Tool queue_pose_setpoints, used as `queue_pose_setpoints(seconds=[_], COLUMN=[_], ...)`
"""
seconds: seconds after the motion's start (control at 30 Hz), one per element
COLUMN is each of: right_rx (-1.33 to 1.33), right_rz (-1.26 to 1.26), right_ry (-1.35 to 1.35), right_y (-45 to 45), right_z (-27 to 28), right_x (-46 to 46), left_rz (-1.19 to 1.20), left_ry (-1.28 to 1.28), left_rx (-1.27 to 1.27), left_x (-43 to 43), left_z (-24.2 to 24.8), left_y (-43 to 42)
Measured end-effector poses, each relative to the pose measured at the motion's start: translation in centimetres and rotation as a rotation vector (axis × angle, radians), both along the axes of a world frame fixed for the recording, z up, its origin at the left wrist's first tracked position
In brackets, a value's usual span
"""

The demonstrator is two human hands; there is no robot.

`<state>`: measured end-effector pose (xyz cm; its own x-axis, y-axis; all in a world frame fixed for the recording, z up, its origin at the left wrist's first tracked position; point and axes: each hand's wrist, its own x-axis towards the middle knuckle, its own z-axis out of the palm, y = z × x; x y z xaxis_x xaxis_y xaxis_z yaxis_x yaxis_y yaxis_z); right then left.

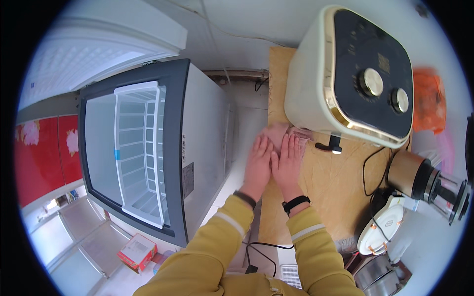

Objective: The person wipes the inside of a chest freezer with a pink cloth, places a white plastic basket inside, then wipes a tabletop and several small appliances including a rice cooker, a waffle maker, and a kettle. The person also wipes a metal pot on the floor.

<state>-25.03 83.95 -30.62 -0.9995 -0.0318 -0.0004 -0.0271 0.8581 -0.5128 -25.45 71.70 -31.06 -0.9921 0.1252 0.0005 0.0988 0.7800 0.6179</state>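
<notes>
Both hands press side by side on a pink cloth (276, 135) at the left edge of a wood-toned tabletop (326, 185). My left hand (258, 162) lies on the cloth's left part with the fingers together. Beside it, my right hand (288, 159) rests flat on the cloth's right part, its thumb close to the left hand. Just beyond the fingertips stands a cream air fryer (311, 81) with a dark front panel and two round knobs. Part of the cloth is hidden under my hands.
An open chest freezer (203, 148) with a white wire basket (137, 148) stands at left. Right of the tabletop are a blender (411, 174), a black cord, a white lidded pot (381, 229) and an orange bag (429, 100). A red-and-white box (137, 251) sits lower left.
</notes>
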Motion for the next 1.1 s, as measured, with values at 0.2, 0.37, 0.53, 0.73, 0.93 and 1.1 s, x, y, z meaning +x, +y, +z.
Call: queue_pose_setpoints(seconds=[0.2,0.37,0.53,0.73,0.93,1.1], right_rx=[0.025,0.117,0.132,0.12,0.149,-0.059], right_rz=[0.063,0.096,0.179,0.09,0.143,0.128], right_ry=[0.007,0.012,-0.067,-0.081,-0.08,-0.209], right_y=[0.0,-0.7,-2.3,-5.9,-5.0,-1.4], right_z=[0.6,0.2,0.0,-1.1,-1.6,-0.4], right_x=[-1.1,-1.0,-5.3,-12.2,-8.3,2.8], left_rz=[0.23,0.302,-0.033,-0.352,-0.27,-0.209], left_ry=[0.004,-0.09,0.189,0.296,0.31,0.174], left_rx=[0.059,0.331,0.188,-0.298,-0.439,-0.256], left_x=[-9.0,-8.6,-18.1,-27.5,-23.7,-11.6], left_z=[1.1,-0.5,-3.1,-2.2,-3.3,-1.1], left_y=[1.5,3.7,2.4,1.6,1.8,2.9])
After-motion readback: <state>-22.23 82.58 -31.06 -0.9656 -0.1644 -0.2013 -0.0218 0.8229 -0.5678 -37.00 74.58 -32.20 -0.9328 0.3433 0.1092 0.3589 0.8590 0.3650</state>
